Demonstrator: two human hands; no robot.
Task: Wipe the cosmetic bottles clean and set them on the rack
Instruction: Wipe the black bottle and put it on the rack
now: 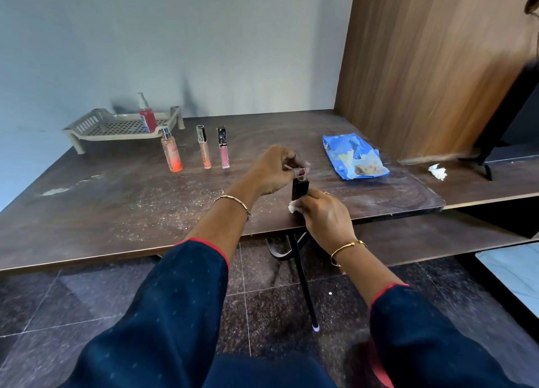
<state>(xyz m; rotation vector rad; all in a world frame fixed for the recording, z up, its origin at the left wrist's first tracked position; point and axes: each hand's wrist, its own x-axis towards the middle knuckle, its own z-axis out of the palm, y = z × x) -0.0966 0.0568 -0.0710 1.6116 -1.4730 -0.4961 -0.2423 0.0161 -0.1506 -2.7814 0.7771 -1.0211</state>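
Note:
A small dark bottle (299, 187) stands upright near the table's front edge. My left hand (277, 169) pinches its top from above. My right hand (323, 212) grips a white wipe (292, 206) and presses it against the bottle's lower part. Farther left stand an orange spray bottle (172, 154), a peach tube (204, 150) and a pink tube (223, 150) in a row. A beige perforated rack (116, 126) sits at the back left with a red bottle (147, 117) upright on it.
A blue wipes packet (354, 157) lies to the right on the dark wooden table (116, 201). A crumpled used wipe (437, 171) lies on the lower shelf at the right, beside a wooden cabinet wall (423, 66). Table legs stand under the edge.

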